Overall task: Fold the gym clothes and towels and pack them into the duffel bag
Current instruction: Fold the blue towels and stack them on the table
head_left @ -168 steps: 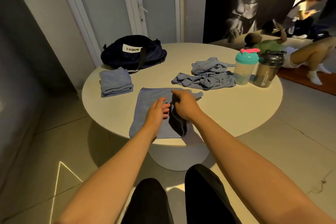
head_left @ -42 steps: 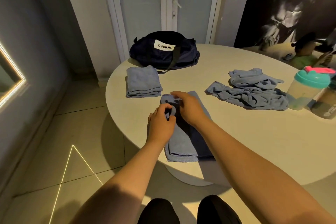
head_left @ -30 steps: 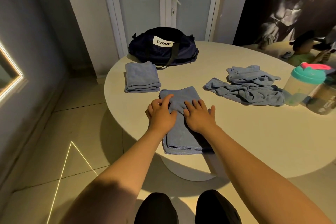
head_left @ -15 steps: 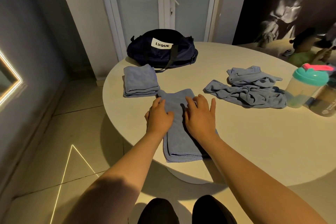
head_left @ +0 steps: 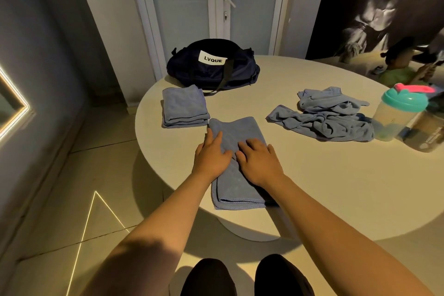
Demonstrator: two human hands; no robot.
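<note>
Left hand (head_left: 211,155) and right hand (head_left: 258,162): flat, fingers extended, pressing the folded towel (head_left: 236,127) | handling: looks soft, light, limp | hold: best pinched at its near doubled edge

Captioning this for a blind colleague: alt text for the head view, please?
A left hand and right hand rest on a folded blue towel on a round table. Beyond lie a folded stack, a duffel bag, crumpled blue cloths and a shaker bottle.

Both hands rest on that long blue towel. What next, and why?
Probably fold the towel in half, near end to far end: under the left hand and right hand it is a long strip, longer than the folded stack beside it.
</note>
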